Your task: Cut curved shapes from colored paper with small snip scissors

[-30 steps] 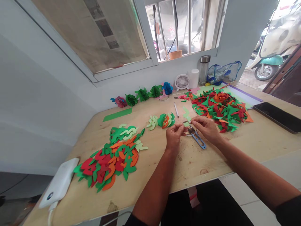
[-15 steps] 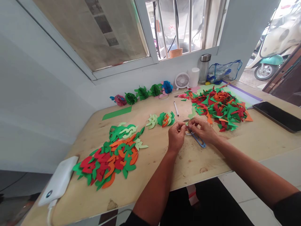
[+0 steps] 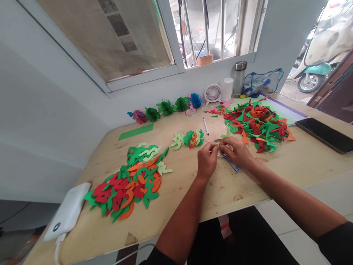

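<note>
My left hand [image 3: 207, 159] and my right hand [image 3: 237, 151] meet over the table, fingertips pinched together. Between them is a small scrap of light green paper [image 3: 218, 144], mostly covered by the fingers. Under the hands lies a round ring [image 3: 220, 154], partly hidden. A slim blue tool [image 3: 234, 164] with a hole in its end sticks out below my right hand; its other end is out of sight. Just beyond the fingers is a light green paper piece [image 3: 226, 133]. Small stacks of curved cut paper in pale green [image 3: 178, 141] and dark green [image 3: 190, 139] sit to the left.
A heap of paper scraps [image 3: 256, 125] lies right, beside a phone [image 3: 325, 134]. Curved paper cutouts [image 3: 129, 184] spread left, near a white power bank [image 3: 68, 209]. A white pen [image 3: 206, 126], small fan [image 3: 213, 93], bottle [image 3: 238, 79] and folded paper shapes [image 3: 167, 108] stand or lie toward the wall.
The fingers have shifted slightly around the light green paper, and less of it shows. The view has tilted a little; nothing else on the table has moved.
</note>
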Demonstrator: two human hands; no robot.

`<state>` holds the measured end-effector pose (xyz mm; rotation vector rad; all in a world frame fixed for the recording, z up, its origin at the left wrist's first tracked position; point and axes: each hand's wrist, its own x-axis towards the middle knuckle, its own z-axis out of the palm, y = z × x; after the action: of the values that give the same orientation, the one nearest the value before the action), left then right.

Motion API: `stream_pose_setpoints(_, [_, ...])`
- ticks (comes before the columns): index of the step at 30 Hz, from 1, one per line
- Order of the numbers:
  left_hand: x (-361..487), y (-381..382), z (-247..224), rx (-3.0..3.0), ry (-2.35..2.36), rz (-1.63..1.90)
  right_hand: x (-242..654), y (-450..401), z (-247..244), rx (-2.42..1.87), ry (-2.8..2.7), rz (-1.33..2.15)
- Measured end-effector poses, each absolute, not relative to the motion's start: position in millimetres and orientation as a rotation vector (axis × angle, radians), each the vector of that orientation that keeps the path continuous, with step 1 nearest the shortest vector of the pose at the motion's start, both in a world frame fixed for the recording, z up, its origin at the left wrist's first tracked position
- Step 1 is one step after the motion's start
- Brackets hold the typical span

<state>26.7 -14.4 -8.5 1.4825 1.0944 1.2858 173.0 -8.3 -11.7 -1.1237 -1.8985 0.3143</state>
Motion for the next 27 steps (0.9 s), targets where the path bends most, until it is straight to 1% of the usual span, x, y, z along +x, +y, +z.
stream_pose_setpoints(6, [26.6, -14.1, -11.7, 1.471, 1.085, 1.295, 173.6, -7.9, -12.2, -1.144, -1.939, 0.245])
stream_pose_setpoints(13, [26.4, -14.1, -11.4, 1.6, 1.145, 1.282, 173.6, -8.5, -12.8, -1.173, -1.95, 0.222])
stream_pose_setpoints(27, [26.5, -12.5, -13.2, 1.701, 1.213, 1.229, 174.2, -8.6, -12.1, -1.201, -1.968, 0.245])
